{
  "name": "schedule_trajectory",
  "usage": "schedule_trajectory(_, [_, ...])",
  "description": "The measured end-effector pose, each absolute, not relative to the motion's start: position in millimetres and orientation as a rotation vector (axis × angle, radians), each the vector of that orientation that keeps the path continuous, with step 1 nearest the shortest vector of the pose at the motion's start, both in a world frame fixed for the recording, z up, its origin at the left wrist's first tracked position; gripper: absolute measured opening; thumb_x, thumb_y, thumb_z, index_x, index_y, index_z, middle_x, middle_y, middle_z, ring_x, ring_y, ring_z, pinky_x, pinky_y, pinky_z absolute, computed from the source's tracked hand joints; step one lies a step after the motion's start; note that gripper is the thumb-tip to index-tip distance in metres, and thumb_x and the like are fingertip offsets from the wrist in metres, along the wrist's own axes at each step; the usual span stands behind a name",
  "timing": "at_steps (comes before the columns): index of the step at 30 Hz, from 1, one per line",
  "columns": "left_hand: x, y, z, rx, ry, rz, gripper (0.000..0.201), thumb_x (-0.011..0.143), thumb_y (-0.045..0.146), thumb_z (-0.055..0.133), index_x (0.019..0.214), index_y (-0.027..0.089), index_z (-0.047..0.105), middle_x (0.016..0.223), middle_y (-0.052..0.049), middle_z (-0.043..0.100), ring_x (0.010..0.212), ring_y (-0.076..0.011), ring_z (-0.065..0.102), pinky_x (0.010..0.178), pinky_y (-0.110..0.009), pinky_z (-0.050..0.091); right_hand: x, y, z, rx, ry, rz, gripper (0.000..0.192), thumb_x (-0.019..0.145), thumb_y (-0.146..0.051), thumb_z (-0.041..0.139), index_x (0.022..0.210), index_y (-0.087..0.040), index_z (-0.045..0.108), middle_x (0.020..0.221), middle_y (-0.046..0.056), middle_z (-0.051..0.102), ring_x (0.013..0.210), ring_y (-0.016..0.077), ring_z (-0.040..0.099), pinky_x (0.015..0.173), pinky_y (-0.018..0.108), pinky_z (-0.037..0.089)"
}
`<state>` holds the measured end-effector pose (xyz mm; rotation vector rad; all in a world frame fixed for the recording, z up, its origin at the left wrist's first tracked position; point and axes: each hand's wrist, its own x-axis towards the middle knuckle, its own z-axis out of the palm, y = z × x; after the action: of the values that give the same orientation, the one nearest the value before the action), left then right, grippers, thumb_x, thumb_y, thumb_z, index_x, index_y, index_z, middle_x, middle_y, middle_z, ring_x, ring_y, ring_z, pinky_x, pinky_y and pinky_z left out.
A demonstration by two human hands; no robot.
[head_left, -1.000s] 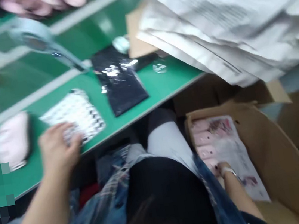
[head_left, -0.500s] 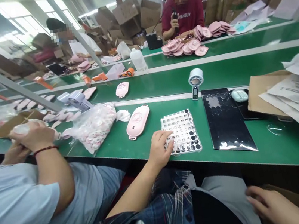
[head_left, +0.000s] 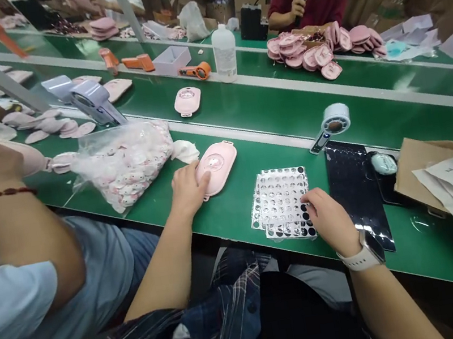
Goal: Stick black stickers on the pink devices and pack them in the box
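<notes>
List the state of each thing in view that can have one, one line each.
Left hand: open, resting on the pink case.
Pink case: flat on the green table.
Right hand: fingertips on the sticker sheet.
Sticker sheet: flat, most dots removed.
Plastic bag: full, lying on its side.
Clear bottle: upright, capped.

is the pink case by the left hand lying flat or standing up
Lying flat. The pink case rests broad side down on the green table, its round recess facing up; the left hand touches its near end.
</notes>
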<state>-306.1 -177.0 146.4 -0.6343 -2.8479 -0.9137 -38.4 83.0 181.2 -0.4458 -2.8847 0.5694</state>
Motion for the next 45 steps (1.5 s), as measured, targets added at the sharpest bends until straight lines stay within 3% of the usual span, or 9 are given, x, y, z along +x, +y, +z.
schedule_trajectory(8, [-304, -176, 154, -0.552, -2.765, -1.449, 0.086, 0.077, 0.044, 0.077, 0.154, 0.021, 0.046, 0.131, -0.014, 0.066, 0.123, -0.035, 0.061, 0.109, -0.054, 0.047, -53, 96, 185, -0.354, -3.141, 0.516, 0.037, 0.086, 0.009, 0.041, 0.097, -0.018, 0.063, 0.095, 0.008, 0.066, 0.088, 0.0234, 0.063, 0.08, 0.033, 0.049])
schedule_trajectory(12, [-297, -175, 155, -0.459, -2.613, -1.692, 0.089, 0.072, 0.045, 0.083, 0.151, 0.021, 0.05, 0.138, -0.015, 0.063, 0.13, -0.0362, 0.059, 0.115, -0.055, 0.044, -53, 98, 188, -0.287, -3.16, 0.536, 0.044, 0.081, 0.011, 0.042, 0.106, -0.017, 0.064, 0.106, 0.01, 0.067, 0.094, 0.0233, 0.065, 0.084, 0.033, 0.052])
schedule_trajectory(15, [-275, -167, 161, -0.43, -2.28, -2.214, 0.091, 0.069, 0.054, 0.086, 0.146, 0.019, 0.052, 0.146, -0.016, 0.059, 0.135, -0.0363, 0.057, 0.115, -0.051, 0.048, -52, 97, 190, -0.267, -3.184, 0.491, 0.047, 0.078, 0.012, 0.042, 0.108, -0.017, 0.064, 0.107, 0.011, 0.066, 0.096, 0.0248, 0.065, 0.084, 0.034, 0.052])
schedule_trajectory(19, [-219, -143, 171, -0.442, -1.879, -2.943, 0.083, 0.069, 0.057, 0.088, 0.136, 0.024, 0.052, 0.14, -0.013, 0.064, 0.128, -0.035, 0.063, 0.106, -0.049, 0.056, -55, 98, 192, -0.284, -3.215, 0.521, 0.045, 0.077, 0.013, 0.042, 0.103, -0.017, 0.063, 0.105, 0.011, 0.066, 0.093, 0.0241, 0.064, 0.084, 0.035, 0.051])
schedule_trajectory(23, [-174, -115, 168, -0.482, -1.803, -3.342, 0.089, 0.069, 0.052, 0.09, 0.139, 0.028, 0.042, 0.142, -0.013, 0.062, 0.132, -0.0355, 0.059, 0.11, -0.051, 0.052, -55, 99, 192, -0.307, -3.185, 0.514, 0.04, 0.076, 0.011, 0.044, 0.099, -0.019, 0.059, 0.1, 0.009, 0.064, 0.089, 0.0237, 0.062, 0.079, 0.033, 0.049])
schedule_trajectory(32, [-166, -99, 141, -0.33, -1.967, -3.358, 0.096, 0.071, 0.047, 0.091, 0.145, 0.027, 0.033, 0.151, -0.015, 0.054, 0.142, -0.036, 0.05, 0.12, -0.055, 0.041, -32, 94, 185, -0.338, -2.988, 0.589, 0.015, 0.091, -0.008, 0.051, 0.087, -0.023, 0.051, 0.089, 0.006, 0.062, 0.086, 0.025, 0.058, 0.077, 0.037, 0.046])
schedule_trajectory(45, [-165, -99, 138, -0.579, -2.128, -3.178, 0.085, 0.079, 0.047, 0.084, 0.149, 0.024, 0.041, 0.153, -0.014, 0.053, 0.145, -0.0369, 0.047, 0.122, -0.054, 0.037, -21, 92, 185, -0.227, -2.96, 0.743, 0.017, 0.097, -0.013, 0.048, 0.085, -0.022, 0.055, 0.087, 0.007, 0.062, 0.088, 0.0254, 0.055, 0.08, 0.039, 0.048])
